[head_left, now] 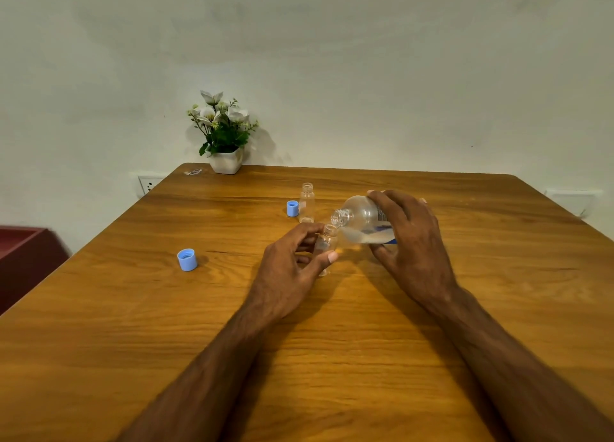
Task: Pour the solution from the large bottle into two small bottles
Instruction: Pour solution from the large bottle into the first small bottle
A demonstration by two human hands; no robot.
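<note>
My right hand (410, 242) grips the large clear bottle (360, 220), tipped on its side with its open mouth pointing left. Clear liquid lies along its lower wall. The mouth sits just over the neck of a small clear bottle (327, 242), which my left hand (292, 268) holds upright on the table between thumb and fingers. A second small bottle (306, 202), uncapped, stands upright just behind. I cannot tell how much liquid either small bottle holds.
A blue cap (292, 208) lies beside the far small bottle, and another blue cap (187, 259) lies further left. A white pot of flowers (226, 136) stands at the wooden table's (332, 358) back edge against the wall. A dark red piece of furniture (23, 255) stands left.
</note>
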